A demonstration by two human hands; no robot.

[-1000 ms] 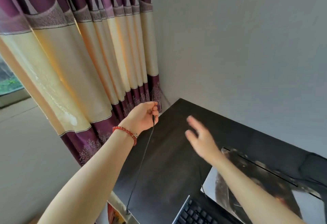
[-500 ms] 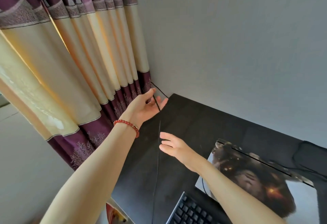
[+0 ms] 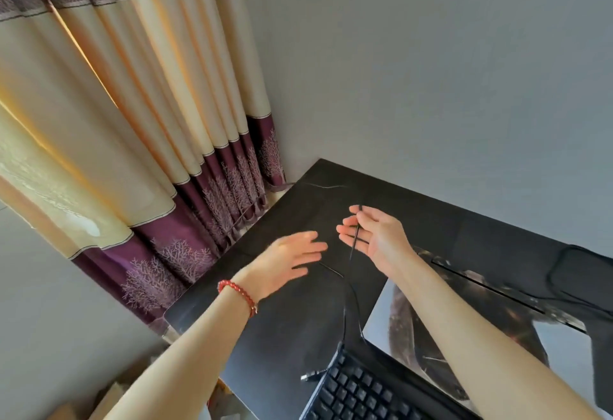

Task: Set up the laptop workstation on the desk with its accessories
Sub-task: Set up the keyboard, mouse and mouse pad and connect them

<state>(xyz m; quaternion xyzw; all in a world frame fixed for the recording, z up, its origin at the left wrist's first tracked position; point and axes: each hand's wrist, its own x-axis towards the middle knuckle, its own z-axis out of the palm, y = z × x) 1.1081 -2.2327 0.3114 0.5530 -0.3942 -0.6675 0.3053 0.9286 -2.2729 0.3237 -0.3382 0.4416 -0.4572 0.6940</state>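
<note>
While the thin black cable lies across its upturned palm, the right hand hovers above the dark bench with fingers nearly straight and only loosely cupped, so the cable is draped over it, not clamped. The cable's long axis runs roughly away from the person here: its far part crosses the fingertips toward the bench's back corner, and its near part drops off the heel of the hand and trails back in a slack loop toward the keyboard, beside which a small plug end rests on the bench. The left hand, wearing a red bead bracelet at the wrist, is just beside and slightly nearer the person, flat, fingers spread and apart, gripping nothing; it is motion-blurred, so its exact contact with the bench cannot be told. The right hand is thus the one carrying the cable, and the left would need to reach rightward to meet it. Both forearms stretch forward from the lower edge. To the right lies a printed mouse pad, and beyond it more dark cabling near the wall. A cream and purple curtain hangs at the left.
</note>
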